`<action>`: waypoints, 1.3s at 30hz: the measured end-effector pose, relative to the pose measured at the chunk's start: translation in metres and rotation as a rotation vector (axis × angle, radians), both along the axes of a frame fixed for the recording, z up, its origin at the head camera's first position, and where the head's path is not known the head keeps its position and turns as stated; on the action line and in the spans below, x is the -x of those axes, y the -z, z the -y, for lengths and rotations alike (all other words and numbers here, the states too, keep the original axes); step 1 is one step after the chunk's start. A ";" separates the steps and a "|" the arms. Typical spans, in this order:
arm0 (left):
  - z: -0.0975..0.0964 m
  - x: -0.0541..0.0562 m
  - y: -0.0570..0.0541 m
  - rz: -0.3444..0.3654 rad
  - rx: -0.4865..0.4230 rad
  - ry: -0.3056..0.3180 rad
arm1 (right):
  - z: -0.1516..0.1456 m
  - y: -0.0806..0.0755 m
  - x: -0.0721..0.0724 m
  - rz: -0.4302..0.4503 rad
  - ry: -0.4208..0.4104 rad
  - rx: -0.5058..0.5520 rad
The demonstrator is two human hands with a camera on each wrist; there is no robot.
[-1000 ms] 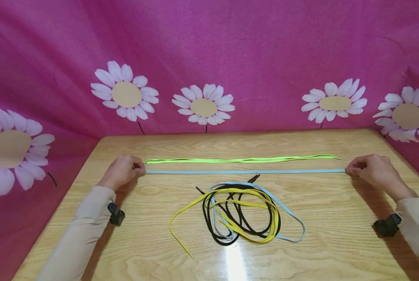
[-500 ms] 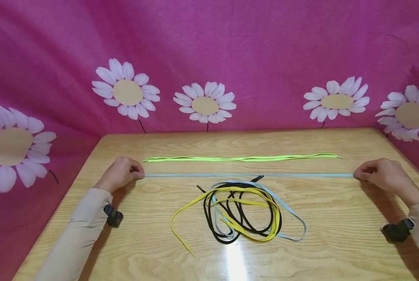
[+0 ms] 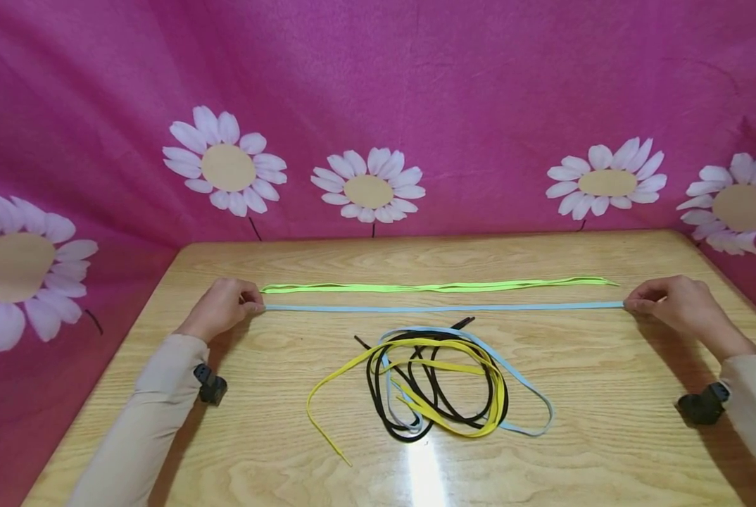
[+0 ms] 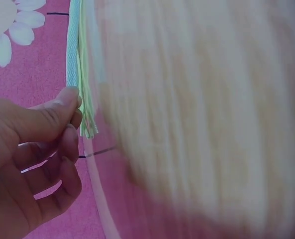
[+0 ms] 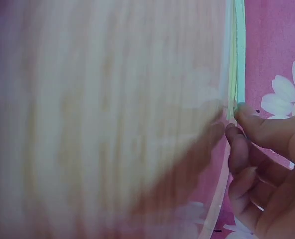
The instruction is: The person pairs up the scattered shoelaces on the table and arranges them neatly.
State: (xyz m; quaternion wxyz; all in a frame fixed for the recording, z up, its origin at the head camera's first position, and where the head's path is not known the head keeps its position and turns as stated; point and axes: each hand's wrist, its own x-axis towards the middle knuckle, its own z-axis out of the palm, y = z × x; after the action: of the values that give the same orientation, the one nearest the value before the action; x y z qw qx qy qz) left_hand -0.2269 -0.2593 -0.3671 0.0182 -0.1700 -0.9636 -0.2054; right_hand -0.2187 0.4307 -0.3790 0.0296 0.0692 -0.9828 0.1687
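A light blue shoelace [image 3: 441, 308] stretches nearly straight from side to side in the head view. My left hand [image 3: 226, 307] pinches its left end between thumb and forefinger; the left wrist view shows the same pinch on the blue lace [image 4: 73, 50]. At the other end my right hand [image 3: 682, 310] pinches the lace with thumb and fingertips. Just beyond it, on the table, lies a folded neon green shoelace [image 3: 441, 286], roughly parallel to the blue one. In the right wrist view the blue lace [image 5: 241, 50] runs up from my fingertips.
Nearer to me on the wooden table [image 3: 257, 436] lies a loose heap of laces: a yellow shoelace [image 3: 334, 377], a black shoelace [image 3: 370, 380] and another light blue shoelace [image 3: 533, 394]. A pink flowered cloth [image 3: 479, 105] hangs behind the table and at its sides.
The held blue lace first came nearer to me as the right hand moved outward and pulled it taut. Now both hands have shifted back away from me, and the lace sags slightly.
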 end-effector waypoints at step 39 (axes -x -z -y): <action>-0.007 0.003 0.002 0.023 0.022 -0.020 | 0.002 -0.001 0.000 0.049 0.015 0.011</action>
State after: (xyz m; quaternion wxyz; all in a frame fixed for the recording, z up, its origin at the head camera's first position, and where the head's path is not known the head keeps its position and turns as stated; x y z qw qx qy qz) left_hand -0.2294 -0.2527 -0.3687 0.0074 -0.1583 -0.9676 -0.1965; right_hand -0.2187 0.4284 -0.3776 0.0073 0.0573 -0.9828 0.1753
